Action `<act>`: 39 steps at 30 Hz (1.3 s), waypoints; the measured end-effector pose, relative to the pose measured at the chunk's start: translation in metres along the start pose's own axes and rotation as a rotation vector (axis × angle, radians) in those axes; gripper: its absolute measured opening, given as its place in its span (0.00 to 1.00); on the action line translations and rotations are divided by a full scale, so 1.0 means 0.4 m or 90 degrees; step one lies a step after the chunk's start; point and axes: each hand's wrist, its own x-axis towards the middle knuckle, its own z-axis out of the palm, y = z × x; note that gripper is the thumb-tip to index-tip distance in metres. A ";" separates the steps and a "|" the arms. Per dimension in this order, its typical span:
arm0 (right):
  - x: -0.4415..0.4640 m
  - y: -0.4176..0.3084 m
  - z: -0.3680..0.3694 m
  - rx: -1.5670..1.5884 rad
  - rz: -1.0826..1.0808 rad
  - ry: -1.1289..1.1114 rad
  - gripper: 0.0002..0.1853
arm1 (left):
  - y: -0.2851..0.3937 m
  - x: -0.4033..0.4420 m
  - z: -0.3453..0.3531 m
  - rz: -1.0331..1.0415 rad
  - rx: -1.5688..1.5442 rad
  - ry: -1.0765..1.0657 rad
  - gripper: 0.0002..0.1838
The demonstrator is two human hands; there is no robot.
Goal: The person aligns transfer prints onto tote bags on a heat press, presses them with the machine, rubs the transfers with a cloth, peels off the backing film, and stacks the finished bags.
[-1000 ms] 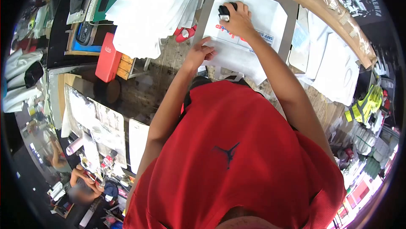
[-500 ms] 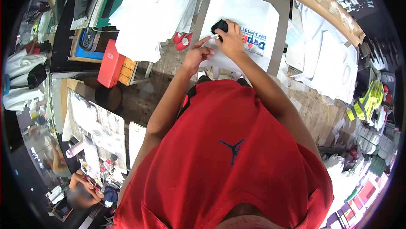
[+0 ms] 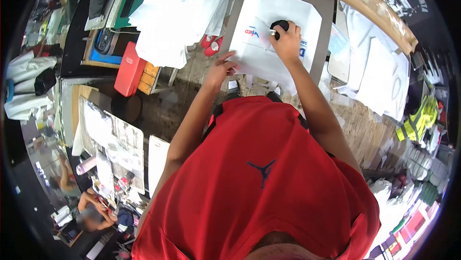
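My right hand is closed round a black object with a small light part, pressed on a white printed sheet. The sheet lies over a grey board, its red and blue lettering partly hidden by the hand. At the sheet's lower left edge, my left hand has its fingers apart and curled slightly, with nothing held in them.
White printed bags hang in a stack at the left, above a red box. Beyond the board runs a taped cardboard edge. White sheets lie at the right. Another person is at the lower left.
My right hand and the black object went down and left across the sheet, then back to the right. The lettering beneath is covered differently. My left hand has stayed near the sheet's left edge.
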 end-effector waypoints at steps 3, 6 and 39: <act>-0.001 0.069 -0.052 -0.039 0.038 -0.014 0.16 | -0.028 -0.016 -0.028 -0.012 -0.034 -0.001 0.23; -0.017 0.144 -0.109 -0.073 0.070 -0.030 0.17 | -0.064 -0.025 -0.057 -0.051 -0.064 0.044 0.18; -0.633 0.735 -0.377 0.500 0.725 -0.095 0.18 | -0.381 0.120 0.036 -0.143 -0.186 -0.062 0.41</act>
